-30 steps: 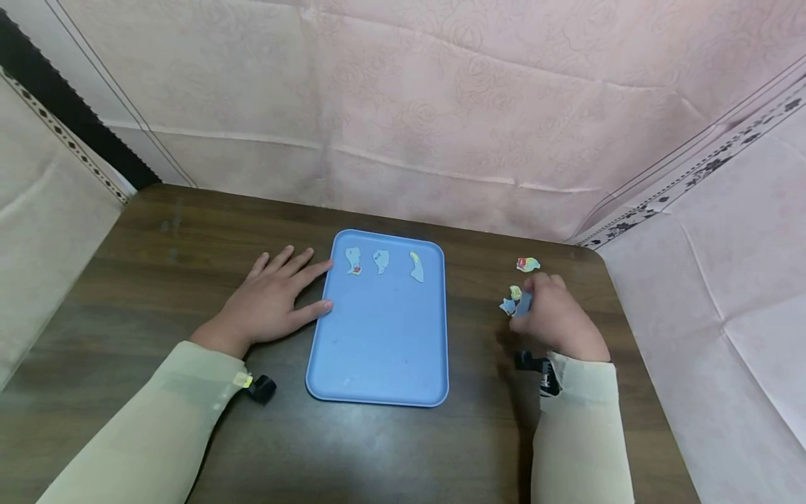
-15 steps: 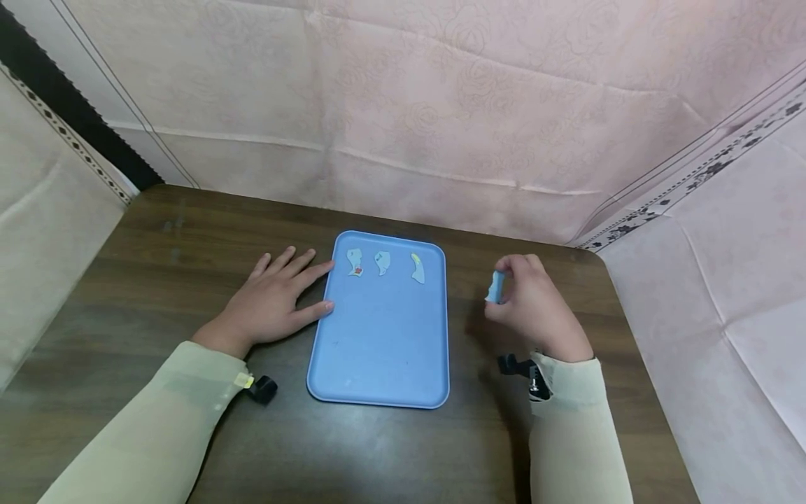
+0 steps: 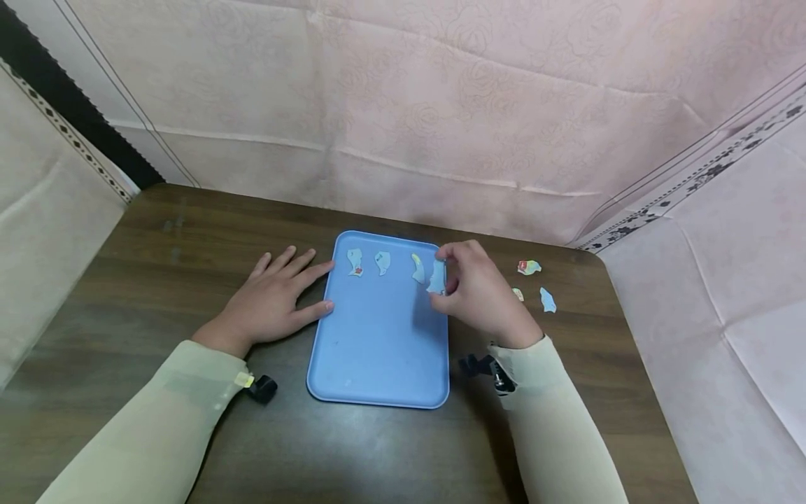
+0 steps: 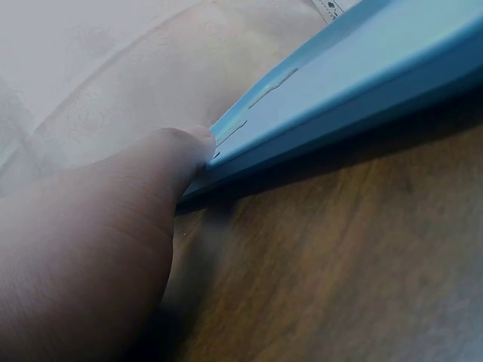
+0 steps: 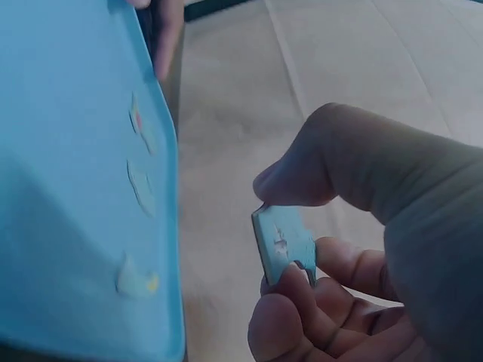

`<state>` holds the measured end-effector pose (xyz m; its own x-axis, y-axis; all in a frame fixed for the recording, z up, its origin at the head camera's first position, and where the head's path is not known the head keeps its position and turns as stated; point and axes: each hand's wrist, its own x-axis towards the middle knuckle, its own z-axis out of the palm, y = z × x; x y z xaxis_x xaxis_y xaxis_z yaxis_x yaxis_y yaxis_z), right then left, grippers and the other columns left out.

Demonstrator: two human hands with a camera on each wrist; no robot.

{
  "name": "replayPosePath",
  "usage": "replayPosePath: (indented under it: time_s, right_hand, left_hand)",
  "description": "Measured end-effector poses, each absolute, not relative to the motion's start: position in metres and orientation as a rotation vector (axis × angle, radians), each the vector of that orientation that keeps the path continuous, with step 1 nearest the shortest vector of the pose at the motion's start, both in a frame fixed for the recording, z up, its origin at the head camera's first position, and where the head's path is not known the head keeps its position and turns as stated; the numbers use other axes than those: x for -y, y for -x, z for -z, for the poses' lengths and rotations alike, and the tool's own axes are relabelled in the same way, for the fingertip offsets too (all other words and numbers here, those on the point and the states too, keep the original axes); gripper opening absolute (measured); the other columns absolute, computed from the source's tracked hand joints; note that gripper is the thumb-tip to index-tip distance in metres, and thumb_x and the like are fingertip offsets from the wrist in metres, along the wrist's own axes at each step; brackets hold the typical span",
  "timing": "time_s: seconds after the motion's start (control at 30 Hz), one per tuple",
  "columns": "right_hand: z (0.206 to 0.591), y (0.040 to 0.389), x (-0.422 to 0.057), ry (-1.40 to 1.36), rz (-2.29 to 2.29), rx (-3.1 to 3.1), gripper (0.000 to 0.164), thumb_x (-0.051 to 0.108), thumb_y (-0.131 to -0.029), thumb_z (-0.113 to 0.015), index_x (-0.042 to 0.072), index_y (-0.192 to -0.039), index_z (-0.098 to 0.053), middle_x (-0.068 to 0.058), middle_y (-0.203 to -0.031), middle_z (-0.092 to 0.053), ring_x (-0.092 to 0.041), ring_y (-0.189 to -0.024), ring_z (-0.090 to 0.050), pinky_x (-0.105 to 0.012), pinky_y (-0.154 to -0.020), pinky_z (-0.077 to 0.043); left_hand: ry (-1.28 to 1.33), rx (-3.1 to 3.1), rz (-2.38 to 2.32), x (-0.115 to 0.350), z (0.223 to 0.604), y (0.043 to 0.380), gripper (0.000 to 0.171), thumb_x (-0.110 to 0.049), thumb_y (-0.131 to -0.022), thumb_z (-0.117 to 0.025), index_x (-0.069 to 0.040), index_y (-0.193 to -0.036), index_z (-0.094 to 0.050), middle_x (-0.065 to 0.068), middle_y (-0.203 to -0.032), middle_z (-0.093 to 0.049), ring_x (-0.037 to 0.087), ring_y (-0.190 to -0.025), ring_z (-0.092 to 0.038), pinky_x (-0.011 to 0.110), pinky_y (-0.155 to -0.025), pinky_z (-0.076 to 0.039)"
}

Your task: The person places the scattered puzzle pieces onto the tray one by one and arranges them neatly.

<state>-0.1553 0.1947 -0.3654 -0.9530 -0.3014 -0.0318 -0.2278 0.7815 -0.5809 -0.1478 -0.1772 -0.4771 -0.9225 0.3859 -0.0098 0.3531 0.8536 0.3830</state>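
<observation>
A blue tray (image 3: 378, 336) lies on the table. My left hand (image 3: 255, 308) rests spread beside it, thumb and index fingertips at its left rim; the left wrist view shows the thumb against the tray's side. Between thumb and fingers, my right hand (image 3: 478, 294) pinches a light blue puzzle piece (image 5: 285, 240) above the tray's upper right edge. Along the tray's far end sit a piece with a red spot (image 3: 355, 262), a plain pale blue piece (image 3: 383, 262) and a piece with a yellow tip (image 3: 418, 269).
To the right of the tray, a red and yellow piece (image 3: 529, 267), a light blue piece (image 3: 548, 299) and a small yellowish piece (image 3: 518, 294), partly hidden by the right hand, lie on the wooden table (image 3: 252, 448). Pale cloth (image 3: 403, 105) hangs behind the table.
My right hand has lifted the light blue puzzle piece from the group on the right and carried it left to the tray's upper right. The left hand has stayed put.
</observation>
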Motion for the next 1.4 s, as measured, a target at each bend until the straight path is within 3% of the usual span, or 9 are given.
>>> replayPosePath:
  time_s: [0.67, 1.0, 1.4]
  right_hand:
    - [0.389, 0.175, -0.121, 0.629, 0.82, -2.746, 0.062, 0.022, -0.086, -0.097, 0.008, -0.14, -0.068, -0.011, -0.136, -0.059, -0.015, -0.081, -0.071, -0.03, -0.074, -0.064]
    - [0.408, 0.178, -0.088, 0.623, 0.691, -2.704, 0.062, 0.03, -0.088, -0.095, 0.012, -0.141, -0.069, -0.008, -0.138, -0.062, -0.021, -0.108, -0.064, -0.038, -0.094, -0.063]
    - [0.419, 0.175, -0.069, 0.649, 0.581, -2.663, 0.065, 0.035, -0.09, -0.093, 0.012, -0.145, -0.067, -0.009, -0.144, -0.062, -0.019, -0.114, -0.065, -0.041, -0.105, -0.063]
  left_hand:
    - [-0.569, -2.953, -0.564, 0.177, 0.48, 0.149, 0.087, -0.086, -0.106, -0.045, -0.042, -0.179, -0.031, 0.011, -0.187, -0.029, 0.047, -0.176, -0.013, 0.078, -0.137, -0.004]
    - [-0.58, -2.958, -0.565, 0.177, 0.48, 0.149, 0.085, -0.084, -0.106, -0.047, -0.042, -0.178, -0.032, 0.011, -0.187, -0.029, 0.046, -0.176, -0.014, 0.078, -0.137, -0.004]
    - [-0.579, -2.946, -0.554, 0.177, 0.478, 0.149, 0.087, -0.089, -0.105, -0.04, -0.043, -0.179, -0.029, 0.01, -0.188, -0.028, 0.045, -0.177, -0.012, 0.077, -0.137, -0.003]
